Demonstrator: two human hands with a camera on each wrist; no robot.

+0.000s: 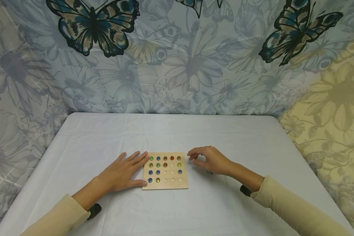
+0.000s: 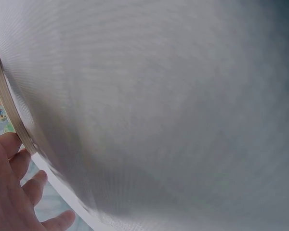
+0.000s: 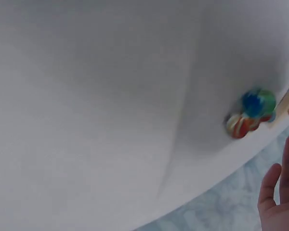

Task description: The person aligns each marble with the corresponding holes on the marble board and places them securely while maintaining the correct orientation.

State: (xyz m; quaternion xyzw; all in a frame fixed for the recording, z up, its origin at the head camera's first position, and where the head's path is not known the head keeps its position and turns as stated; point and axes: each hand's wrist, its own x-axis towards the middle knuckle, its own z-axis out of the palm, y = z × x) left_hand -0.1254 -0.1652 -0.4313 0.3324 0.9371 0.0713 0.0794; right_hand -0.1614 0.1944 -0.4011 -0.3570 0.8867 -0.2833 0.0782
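Head view: flat left hand (image 1: 122, 172) against board (image 1: 165, 186)

A: What lies at centre?
B: A wooden board (image 1: 165, 170) of marbles (image 1: 158, 165) on the white table (image 1: 106, 137).

A: And the hands?
B: Left hand (image 1: 122, 172) flat against its edge; right hand (image 1: 209, 160) curled just beside it.
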